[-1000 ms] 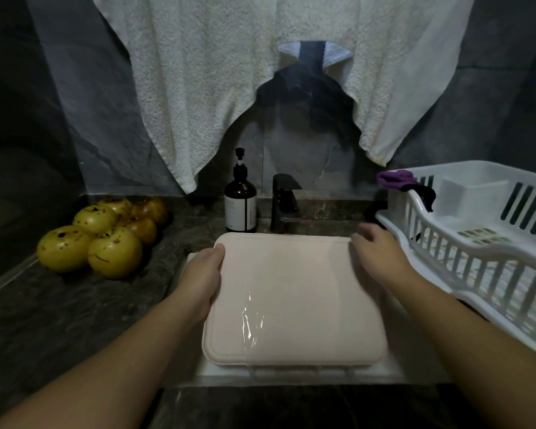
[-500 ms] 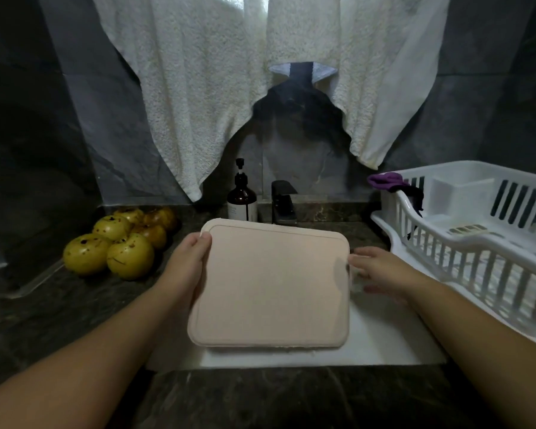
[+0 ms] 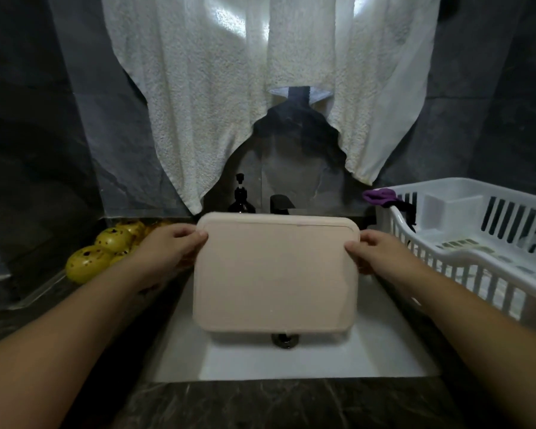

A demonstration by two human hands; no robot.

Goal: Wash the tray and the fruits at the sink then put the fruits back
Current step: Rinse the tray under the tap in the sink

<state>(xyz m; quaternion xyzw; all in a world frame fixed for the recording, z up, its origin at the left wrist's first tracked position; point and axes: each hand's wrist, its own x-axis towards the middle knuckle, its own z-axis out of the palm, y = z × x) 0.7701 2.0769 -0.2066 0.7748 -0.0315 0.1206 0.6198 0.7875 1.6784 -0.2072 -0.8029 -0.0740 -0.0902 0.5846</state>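
I am looking down at a dark stone counter [image 3: 260,404] with a white sink [image 3: 291,360] set into it, its drain [image 3: 284,339] partly showing, and dark tiled walls behind. One white towel [image 3: 217,97] hangs over the back wall, lit from behind. Beneath it stand one dark pump bottle [image 3: 241,199] and one black tap [image 3: 280,204], both partly hidden. To my right sits one white dish rack [image 3: 477,239] with one purple cloth [image 3: 379,196] draped on its near corner. To my left, the yellow spotted fruits [image 3: 89,266] are heaped on the counter; I can count at least four, and others may be hidden behind my arm. One pale pink tray [image 3: 274,274] is held above the sink, tilted up toward me, between both hands. My left hand [image 3: 171,247] grips its upper left edge, fingers curled over the rim. My right hand [image 3: 375,252] grips the upper right edge the same way. The fruits lie just beyond my left hand, apart from the tray.
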